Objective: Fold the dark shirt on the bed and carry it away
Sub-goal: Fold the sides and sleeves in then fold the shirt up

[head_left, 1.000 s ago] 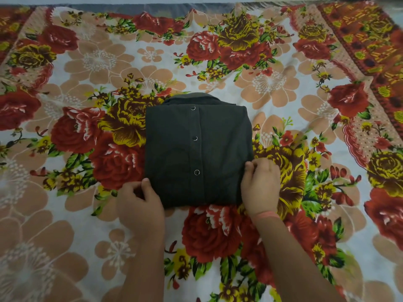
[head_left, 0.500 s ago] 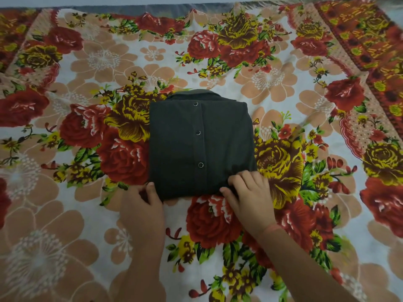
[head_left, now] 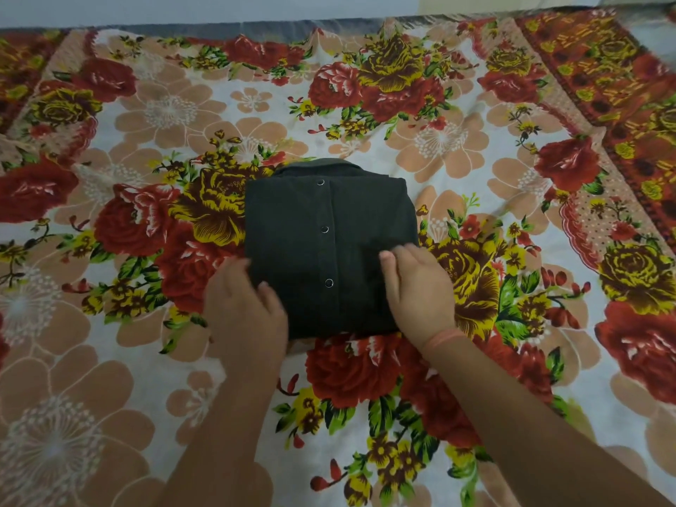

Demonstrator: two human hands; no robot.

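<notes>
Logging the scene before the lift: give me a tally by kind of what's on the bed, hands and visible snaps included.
Dark shirt, folded: 1
Snap buttons showing on it: 3
Hands on the shirt: 2, left hand and right hand
Floral bedsheet: 1
Wristband, right wrist: 1
Total: 8

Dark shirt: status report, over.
Left hand on near-left corner, grip unclear. Right hand rests on top. Dark shirt folded, on bedsheet. Nothing blocking.

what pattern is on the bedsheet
The bedsheet is floral: red and yellow roses, peach flowers on white; head view.
</notes>
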